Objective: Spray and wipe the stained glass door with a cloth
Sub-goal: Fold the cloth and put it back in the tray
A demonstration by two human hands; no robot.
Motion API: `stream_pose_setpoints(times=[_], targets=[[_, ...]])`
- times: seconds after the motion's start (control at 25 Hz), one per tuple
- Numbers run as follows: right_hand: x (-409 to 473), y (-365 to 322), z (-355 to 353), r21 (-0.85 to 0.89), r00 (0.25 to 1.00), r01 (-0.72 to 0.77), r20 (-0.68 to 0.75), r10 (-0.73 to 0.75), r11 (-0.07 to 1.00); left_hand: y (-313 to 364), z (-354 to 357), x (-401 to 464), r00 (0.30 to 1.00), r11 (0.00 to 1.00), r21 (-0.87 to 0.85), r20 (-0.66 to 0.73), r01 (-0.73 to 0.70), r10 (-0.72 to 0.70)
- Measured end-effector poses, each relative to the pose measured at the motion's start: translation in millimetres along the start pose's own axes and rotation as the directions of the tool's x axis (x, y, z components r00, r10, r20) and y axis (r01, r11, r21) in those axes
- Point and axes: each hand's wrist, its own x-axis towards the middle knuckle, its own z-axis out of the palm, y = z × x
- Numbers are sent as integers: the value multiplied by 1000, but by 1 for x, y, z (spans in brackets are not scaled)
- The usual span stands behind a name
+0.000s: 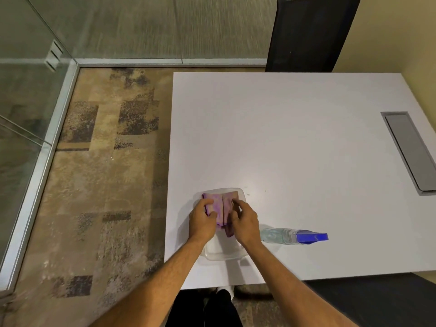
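Observation:
A purple cloth (220, 206) lies folded in a clear plastic tray (224, 252) near the front left corner of the white table (295, 138). My left hand (203, 220) grips the cloth's left edge. My right hand (244, 221) pinches its right side with curled fingers. A clear spray bottle (293, 236) with a blue trigger head lies on its side on the table, just right of my right wrist. The glass door (21, 95) stands at the far left, its metal handle fitting (54, 55) visible.
A glass wall with a metal floor rail (169, 62) runs along the back. A black chair back (311, 34) stands behind the table. A grey cable hatch (410, 149) sits in the table at the right. Patterned carpet (99, 173) lies between the table and the door.

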Motion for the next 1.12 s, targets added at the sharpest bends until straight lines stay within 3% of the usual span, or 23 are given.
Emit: stream_pose_setpoints(times=[0.16,0.44,0.64,0.84,1.12], targets=[[7,7,13,-61,995,24,94,-18,998,4,11,11,993,997,61,108,39,-45],[12,10,14,-14,984,68,163,-64,998,2,19,21,967,989,131,235,67,-96],[-18,-15,-15,17,992,26,125,-28,1000,21,3,-7,975,985,154,218,-75,40],[-74,-47,-60,92,988,113,91,-122,989,43,-10,-66,960,993,-37,254,-114,119],[-141,-74,-146,229,973,229,-94,-213,946,65,3,-121,926,970,86,326,-229,190]])
